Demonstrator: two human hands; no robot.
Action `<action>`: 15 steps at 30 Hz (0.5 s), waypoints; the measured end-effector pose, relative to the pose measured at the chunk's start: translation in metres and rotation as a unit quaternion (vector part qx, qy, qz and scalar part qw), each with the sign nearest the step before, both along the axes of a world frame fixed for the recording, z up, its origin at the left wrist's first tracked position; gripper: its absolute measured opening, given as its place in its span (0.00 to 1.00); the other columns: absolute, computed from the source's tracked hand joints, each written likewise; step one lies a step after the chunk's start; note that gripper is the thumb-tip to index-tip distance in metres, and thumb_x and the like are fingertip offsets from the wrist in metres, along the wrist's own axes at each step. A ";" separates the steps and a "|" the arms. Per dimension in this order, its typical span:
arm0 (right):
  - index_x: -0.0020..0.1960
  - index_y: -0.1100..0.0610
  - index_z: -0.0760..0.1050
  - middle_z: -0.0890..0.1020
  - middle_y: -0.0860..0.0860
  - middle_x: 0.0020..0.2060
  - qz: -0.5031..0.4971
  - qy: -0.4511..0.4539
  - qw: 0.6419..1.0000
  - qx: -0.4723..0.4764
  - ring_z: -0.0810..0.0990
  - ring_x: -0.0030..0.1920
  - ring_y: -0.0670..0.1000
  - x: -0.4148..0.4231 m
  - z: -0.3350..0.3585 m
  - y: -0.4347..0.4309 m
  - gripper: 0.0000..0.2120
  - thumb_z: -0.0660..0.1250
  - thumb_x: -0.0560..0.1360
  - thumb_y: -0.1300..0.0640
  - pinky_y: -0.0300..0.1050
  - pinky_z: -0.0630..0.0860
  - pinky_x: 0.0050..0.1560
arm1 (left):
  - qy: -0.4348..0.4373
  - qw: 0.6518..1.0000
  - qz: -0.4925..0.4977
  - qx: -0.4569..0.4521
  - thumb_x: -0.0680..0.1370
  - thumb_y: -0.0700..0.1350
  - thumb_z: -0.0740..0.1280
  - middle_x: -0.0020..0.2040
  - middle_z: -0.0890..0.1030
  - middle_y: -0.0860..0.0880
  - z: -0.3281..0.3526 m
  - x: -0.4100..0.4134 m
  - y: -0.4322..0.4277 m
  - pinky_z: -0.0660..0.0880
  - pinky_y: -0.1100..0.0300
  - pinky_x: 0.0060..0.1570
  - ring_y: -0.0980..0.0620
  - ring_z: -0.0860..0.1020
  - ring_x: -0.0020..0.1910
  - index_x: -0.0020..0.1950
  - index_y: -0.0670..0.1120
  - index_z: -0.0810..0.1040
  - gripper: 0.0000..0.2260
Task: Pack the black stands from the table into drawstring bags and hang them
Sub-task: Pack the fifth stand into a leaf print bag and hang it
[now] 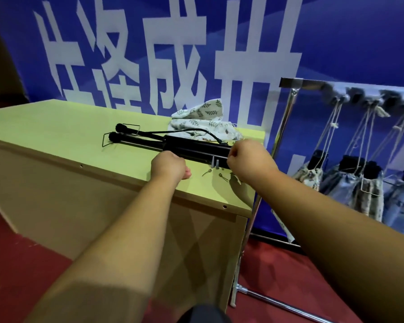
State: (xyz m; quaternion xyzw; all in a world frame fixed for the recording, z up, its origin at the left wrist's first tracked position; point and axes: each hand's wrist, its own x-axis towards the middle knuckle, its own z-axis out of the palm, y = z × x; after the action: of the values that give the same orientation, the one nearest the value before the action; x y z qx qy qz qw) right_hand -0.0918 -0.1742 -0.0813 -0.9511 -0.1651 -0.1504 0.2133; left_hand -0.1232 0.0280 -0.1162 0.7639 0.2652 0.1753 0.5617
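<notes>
While both arms stretch out over it, the bundle of long black folded tube stands (196, 146) lies flat on the pale yellow-green wooden bench (56, 136). It sits right at the fingertips of both hands, and its round feet point away past the left hand.

The right hand (247, 159) has its fingers curled in and looks to be gripping the bundle's near end. The left hand (169, 166) sits against the bundle's near edge with its knuckles towards me and its thumb tucked low. Its fingers are hidden, so I cannot tell whether it has closed on anything.

Just beyond the right hand, behind the stands, a crumpled white leaf-print cotton drawstring bag (201, 120) waits. A few small loose metal bits (221, 176) lie between the two hands. Further out on the right hand's side stands a chrome garment rack (289, 82) with filled cloth bags (359, 190) already hanging by their cords.

To my eye this is the pick-up step. Next, the stands need lifting as one tidy bundle and the bag's mouth opening wide enough to take them.
</notes>
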 end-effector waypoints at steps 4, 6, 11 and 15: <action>0.53 0.51 0.83 0.80 0.51 0.47 -0.027 -0.033 0.999 0.022 0.83 0.44 0.56 0.022 0.004 0.011 0.07 0.67 0.79 0.53 0.58 0.86 0.46 | 0.045 0.989 -0.001 0.138 0.81 0.41 0.60 0.38 0.87 0.47 -0.002 0.007 -0.003 0.79 0.60 0.33 0.47 0.86 0.36 0.48 0.44 0.79 0.08; 0.54 0.51 0.84 0.80 0.51 0.49 -0.029 -0.052 0.998 0.012 0.81 0.48 0.55 0.035 0.005 0.016 0.08 0.67 0.79 0.51 0.58 0.84 0.50 | 0.067 0.970 0.003 0.235 0.80 0.44 0.60 0.39 0.86 0.48 -0.005 0.011 -0.003 0.76 0.57 0.36 0.46 0.83 0.39 0.48 0.44 0.80 0.09; 0.52 0.51 0.84 0.80 0.51 0.48 -0.033 -0.041 0.998 -0.028 0.80 0.49 0.56 0.062 0.009 0.027 0.09 0.65 0.80 0.55 0.58 0.85 0.51 | 0.062 0.938 0.019 0.341 0.83 0.52 0.59 0.46 0.80 0.45 -0.012 0.022 -0.005 0.76 0.51 0.41 0.41 0.76 0.44 0.56 0.44 0.76 0.13; 0.53 0.54 0.83 0.79 0.53 0.50 -0.026 -0.041 0.997 -0.057 0.79 0.51 0.58 0.084 0.017 0.039 0.10 0.64 0.80 0.56 0.58 0.84 0.53 | 0.005 0.919 0.034 0.393 0.82 0.50 0.62 0.61 0.77 0.43 -0.015 0.033 -0.006 0.74 0.50 0.40 0.39 0.79 0.53 0.66 0.44 0.68 0.16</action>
State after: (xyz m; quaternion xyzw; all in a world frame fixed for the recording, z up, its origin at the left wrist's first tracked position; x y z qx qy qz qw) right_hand -0.0073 -0.1355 -0.0640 -0.9587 -0.1575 -0.1854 0.1477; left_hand -0.0897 0.0224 -0.1314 0.9145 0.2033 0.2808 0.2087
